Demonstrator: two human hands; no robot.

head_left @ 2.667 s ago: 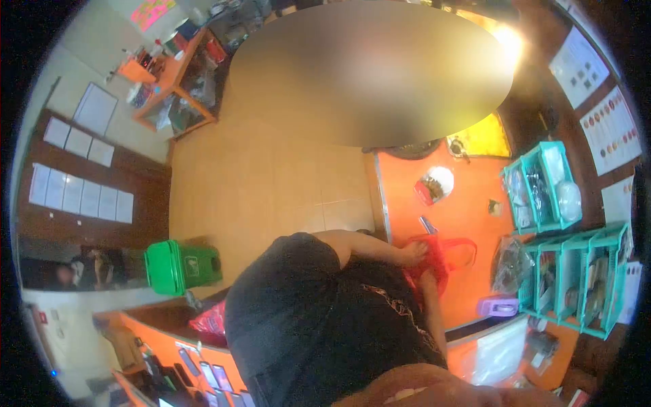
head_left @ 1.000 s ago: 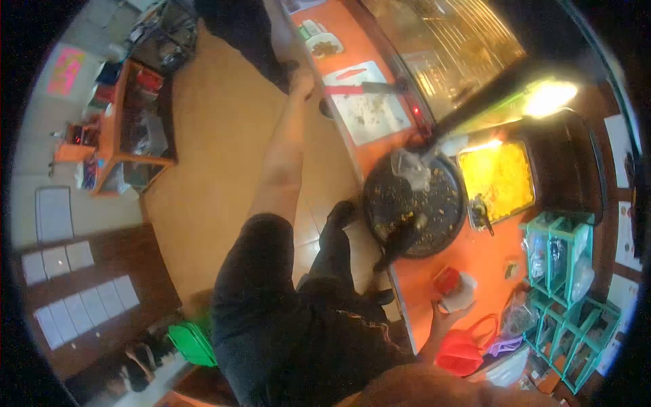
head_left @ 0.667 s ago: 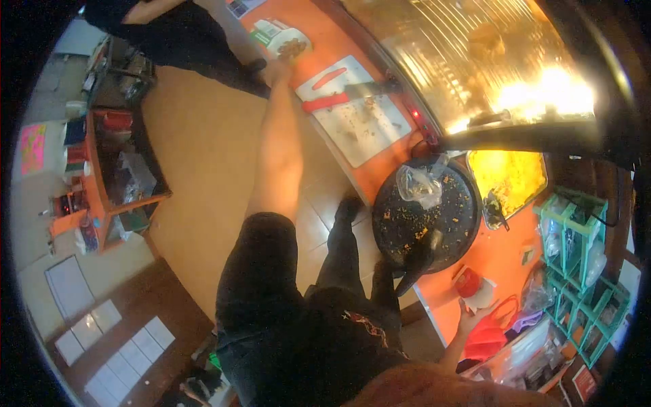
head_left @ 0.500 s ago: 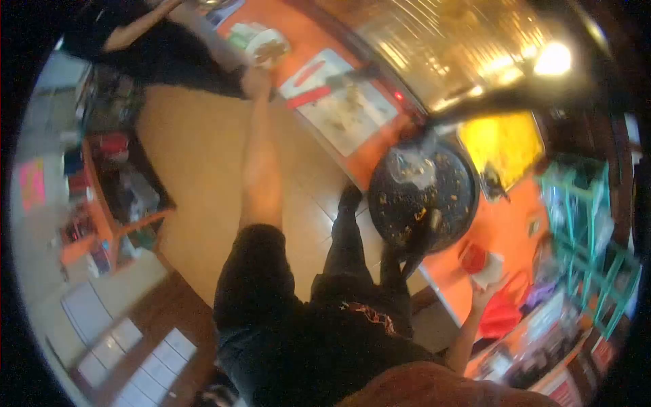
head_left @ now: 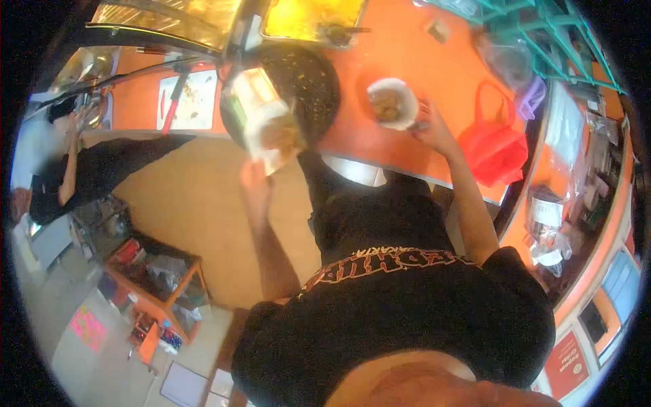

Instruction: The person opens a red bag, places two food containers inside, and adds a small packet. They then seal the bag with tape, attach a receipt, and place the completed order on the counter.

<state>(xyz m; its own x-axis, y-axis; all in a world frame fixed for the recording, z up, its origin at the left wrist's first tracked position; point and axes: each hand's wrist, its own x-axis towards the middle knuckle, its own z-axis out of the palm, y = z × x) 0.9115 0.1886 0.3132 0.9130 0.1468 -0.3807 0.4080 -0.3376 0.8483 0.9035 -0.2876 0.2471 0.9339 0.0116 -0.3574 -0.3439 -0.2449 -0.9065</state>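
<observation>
My left hand [head_left: 255, 180] is closed on the near edge of an open takeaway box [head_left: 253, 91], blurred by motion, with a pale lid part and brown food inside. The box is over the large round black pan [head_left: 313, 81], which has food scraps on its surface. Above the orange counter [head_left: 366, 61], my right hand [head_left: 434, 129] grips the side of a white paper bowl [head_left: 411, 107]. Chunks of brown food [head_left: 385, 103] are inside the bowl.
A red bag [head_left: 495, 152] lies right of my right hand. Beyond the pan are a tray of yellow food [head_left: 312, 17] and a teal rack [head_left: 529, 34]. A white cutting board [head_left: 196, 102] with a red-handled knife [head_left: 173, 112] is left. Another person [head_left: 68, 156] stands at far left.
My view has turned toward the right. My left hand has brought the takeaway box from the counter's far left to the pan. My right hand has lifted the bowl and moved inward.
</observation>
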